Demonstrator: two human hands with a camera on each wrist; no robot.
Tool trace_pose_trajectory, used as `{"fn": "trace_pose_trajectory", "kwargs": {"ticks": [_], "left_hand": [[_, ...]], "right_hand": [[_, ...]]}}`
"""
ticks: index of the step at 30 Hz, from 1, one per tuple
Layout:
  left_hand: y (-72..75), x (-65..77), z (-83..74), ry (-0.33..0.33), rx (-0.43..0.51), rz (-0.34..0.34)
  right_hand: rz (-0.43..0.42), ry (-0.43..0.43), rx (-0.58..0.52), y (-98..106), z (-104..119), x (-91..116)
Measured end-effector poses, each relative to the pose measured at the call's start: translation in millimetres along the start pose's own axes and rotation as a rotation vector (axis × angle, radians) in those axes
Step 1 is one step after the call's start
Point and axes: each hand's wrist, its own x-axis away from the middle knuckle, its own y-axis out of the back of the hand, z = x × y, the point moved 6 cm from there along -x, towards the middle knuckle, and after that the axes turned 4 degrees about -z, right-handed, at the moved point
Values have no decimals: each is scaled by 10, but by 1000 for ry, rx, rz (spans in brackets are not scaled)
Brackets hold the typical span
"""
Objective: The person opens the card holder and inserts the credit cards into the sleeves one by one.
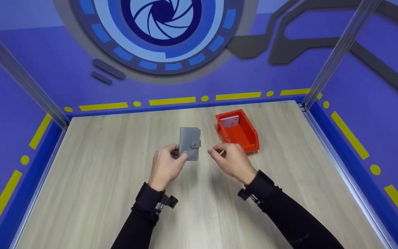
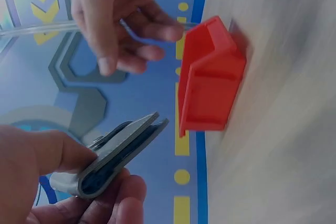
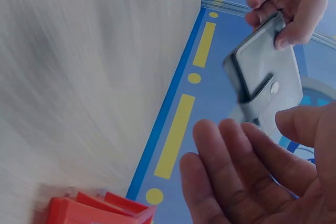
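Note:
My left hand (image 1: 167,165) holds a grey card wallet (image 1: 189,138) by its left side, thumb on the front and fingers behind. A strap with a round snap crosses the wallet's right edge, and in the right wrist view the strap lies over the front of the wallet (image 3: 273,80). My right hand (image 1: 233,160) hovers to the right of the wallet, apart from it, its fingers loosely bent with nothing between them. Behind that hand stands a red bin (image 1: 254,138) with a pale printed card (image 1: 230,121) leaning inside its far end.
The wood-look tabletop (image 1: 98,180) is bounded by a blue printed back wall (image 1: 171,91) and side walls. Metal posts (image 1: 340,52) rise at the back corners. The red bin's near end lies close to my right hand.

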Motion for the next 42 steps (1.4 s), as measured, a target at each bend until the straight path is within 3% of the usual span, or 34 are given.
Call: {"fn": "trace_pose_trajectory", "kwargs": {"ticks": [10,17,26,32,42], "left_hand": [[-299,64,-86,-16,132,126],[-427,87,-115,-55,149,197],[-508,60,-230,-78,112,158],[-557,47,-261,-78,178,122],[-585,14,-234,-59,276,90]], "right_hand": [[15,6,24,-41,43,-52],[53,34,111,-20,23,-64],[-24,81,223,-32,35,-103],[-82,128,283,-59,48,-97],[-34,102,230,-71,17,-109]]}}
